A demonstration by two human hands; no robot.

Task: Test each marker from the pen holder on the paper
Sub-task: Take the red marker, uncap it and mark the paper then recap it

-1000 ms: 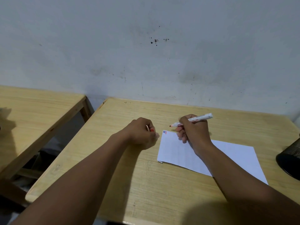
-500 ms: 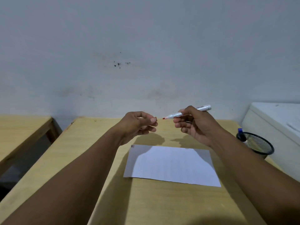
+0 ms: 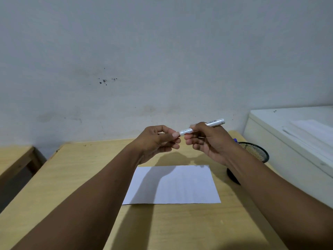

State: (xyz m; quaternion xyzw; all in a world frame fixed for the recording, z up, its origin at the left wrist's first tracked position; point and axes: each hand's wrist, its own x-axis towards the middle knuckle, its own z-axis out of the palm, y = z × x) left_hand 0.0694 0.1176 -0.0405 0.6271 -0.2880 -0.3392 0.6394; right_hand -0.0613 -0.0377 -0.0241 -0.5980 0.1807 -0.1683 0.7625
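Above the paper (image 3: 173, 184), both hands meet in the air over the desk (image 3: 75, 179). Right hand (image 3: 207, 141) is wrapped around the marker (image 3: 201, 126), a white barrel tilted up to the right, its far end sticking out past the knuckles. Left hand (image 3: 156, 141) pinches the marker's near end between thumb and fingers; whether a cap sits there I cannot tell. Right of the paper, partly behind the right forearm, stands the holder (image 3: 255, 152), a black mesh cup with something blue at its rim. Beyond the holder is a white cabinet (image 3: 288, 145).
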